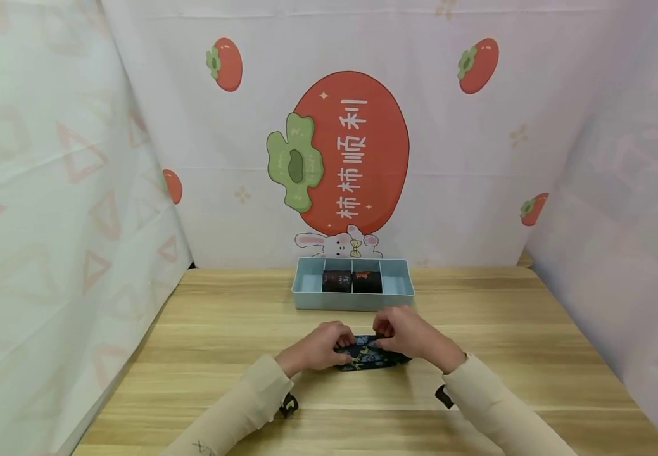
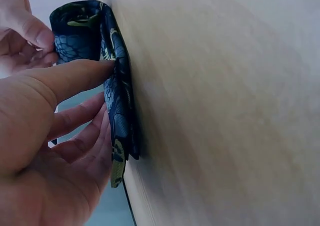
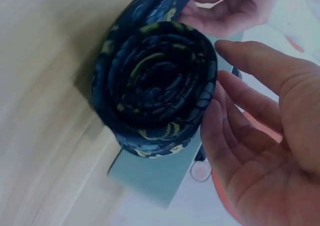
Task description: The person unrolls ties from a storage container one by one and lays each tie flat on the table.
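A dark navy necktie with blue and yellow patterns lies partly rolled on the table, in front of a pale blue box. Its coil faces the camera in the right wrist view, wound in several layers. My right hand holds the coil, thumb and fingertips against its side. Over the flat, unrolled part, my left hand pinches the tie between thumb and fingers. The tie's narrow end sticks out past the left fingers in the left wrist view.
The pale blue divided box stands at the table's back edge. A dark rolled item and a black rolled item sit in its two middle compartments. Behind it hangs a printed cloth; more cloth flanks the wooden table.
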### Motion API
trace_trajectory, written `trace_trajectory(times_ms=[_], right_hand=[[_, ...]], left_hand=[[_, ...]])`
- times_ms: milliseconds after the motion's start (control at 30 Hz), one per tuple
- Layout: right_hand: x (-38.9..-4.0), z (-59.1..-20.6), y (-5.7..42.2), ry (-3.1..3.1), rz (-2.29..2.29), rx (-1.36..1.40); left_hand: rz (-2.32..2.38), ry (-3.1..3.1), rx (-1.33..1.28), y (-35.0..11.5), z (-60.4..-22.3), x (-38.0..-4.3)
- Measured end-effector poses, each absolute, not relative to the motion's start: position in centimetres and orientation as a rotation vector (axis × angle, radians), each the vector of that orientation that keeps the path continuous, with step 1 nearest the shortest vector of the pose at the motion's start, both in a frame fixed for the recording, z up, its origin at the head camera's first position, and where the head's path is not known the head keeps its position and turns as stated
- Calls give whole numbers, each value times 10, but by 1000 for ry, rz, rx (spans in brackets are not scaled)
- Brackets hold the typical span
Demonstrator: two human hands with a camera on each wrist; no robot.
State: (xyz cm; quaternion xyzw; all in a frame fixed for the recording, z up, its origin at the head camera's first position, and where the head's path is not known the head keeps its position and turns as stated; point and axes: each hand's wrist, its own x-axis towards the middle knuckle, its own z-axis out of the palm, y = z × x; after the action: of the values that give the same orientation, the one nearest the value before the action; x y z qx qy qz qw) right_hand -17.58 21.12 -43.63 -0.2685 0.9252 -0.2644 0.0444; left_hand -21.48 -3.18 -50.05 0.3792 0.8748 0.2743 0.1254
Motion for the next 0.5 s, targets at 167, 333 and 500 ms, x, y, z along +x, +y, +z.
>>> trace_trajectory(times_ms=[167, 333, 500], right_hand=[[-174, -439, 220, 2870, -797, -793], [-171, -442, 226, 2942, -751, -774], [-164, -444, 231, 3036, -685, -715]], left_hand=[[795, 2544, 1083, -32, -501, -215], [784, 2547, 1065, -31, -499, -214], [790, 2544, 1065, -31, -499, -213]])
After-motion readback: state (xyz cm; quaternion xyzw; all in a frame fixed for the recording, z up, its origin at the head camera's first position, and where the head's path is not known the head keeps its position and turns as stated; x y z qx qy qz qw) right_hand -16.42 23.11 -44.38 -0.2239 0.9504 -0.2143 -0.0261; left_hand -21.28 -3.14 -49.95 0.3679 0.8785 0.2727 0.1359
